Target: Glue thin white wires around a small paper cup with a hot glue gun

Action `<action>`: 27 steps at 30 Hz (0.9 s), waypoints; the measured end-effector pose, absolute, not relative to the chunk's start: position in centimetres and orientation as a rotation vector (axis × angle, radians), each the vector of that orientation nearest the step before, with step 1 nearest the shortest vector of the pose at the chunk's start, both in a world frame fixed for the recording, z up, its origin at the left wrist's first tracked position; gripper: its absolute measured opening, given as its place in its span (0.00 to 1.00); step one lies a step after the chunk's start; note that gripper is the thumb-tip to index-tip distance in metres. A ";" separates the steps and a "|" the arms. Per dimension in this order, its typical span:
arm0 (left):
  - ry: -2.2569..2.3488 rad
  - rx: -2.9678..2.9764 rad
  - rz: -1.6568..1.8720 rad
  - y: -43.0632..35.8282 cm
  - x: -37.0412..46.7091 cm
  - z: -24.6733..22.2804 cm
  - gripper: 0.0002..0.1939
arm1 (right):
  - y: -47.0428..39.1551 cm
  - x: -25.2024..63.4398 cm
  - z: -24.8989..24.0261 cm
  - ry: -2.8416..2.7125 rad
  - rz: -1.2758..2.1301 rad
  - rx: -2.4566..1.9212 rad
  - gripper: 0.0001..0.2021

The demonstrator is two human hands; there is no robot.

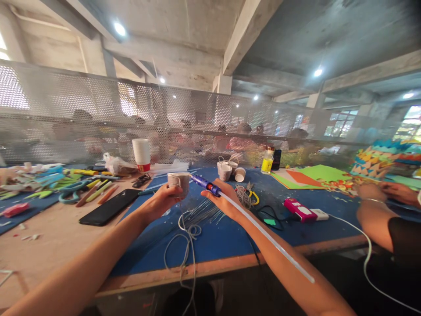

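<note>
My left hand [168, 195] is closed around a small cup [179, 181] wrapped in grey cord. From the cup a loose length of grey cord [190, 239] hangs in loops over the blue mat [148, 245] and past the table edge. A blue hot glue gun [204, 184] is gripped in my right hand [223, 198], its nozzle pointing at the cup's rim. A long clear glue stick [266, 237] sticks out of the gun's back, over my right forearm. Thin wires [205, 213] lie on the mat between my hands.
Several small cups [225, 172] stand farther back, near yellow-handled scissors [253, 197] and a cord bundle [242, 196]. A black phone [110, 207] and tools lie left. White paper cups [141, 152] stand behind. A pink power strip [297, 209] and another person's arm [375, 215] are right.
</note>
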State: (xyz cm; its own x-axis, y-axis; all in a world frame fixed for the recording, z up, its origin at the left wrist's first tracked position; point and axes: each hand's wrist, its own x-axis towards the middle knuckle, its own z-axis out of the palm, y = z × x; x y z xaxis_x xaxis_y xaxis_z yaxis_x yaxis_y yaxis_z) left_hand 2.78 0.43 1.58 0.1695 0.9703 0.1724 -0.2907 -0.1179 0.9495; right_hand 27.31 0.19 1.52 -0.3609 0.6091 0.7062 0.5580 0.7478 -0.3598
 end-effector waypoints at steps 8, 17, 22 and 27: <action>0.776 1.083 1.348 0.3 2.3 1.9 0.16 | 1.1 27.5 0.8 -2.057 -0.057 -1.344 0.17; 0.721 1.063 1.351 0.4 2.0 1.7 0.18 | 3.2 29.5 -0.5 -2.353 0.091 -1.459 0.16; 0.718 1.084 1.330 0.3 2.2 1.8 0.20 | 4.8 30.7 -1.1 -2.417 0.159 -1.492 0.20; 0.716 1.106 1.322 0.5 2.2 1.3 0.19 | 5.3 31.1 -1.3 -2.473 0.208 -1.494 0.22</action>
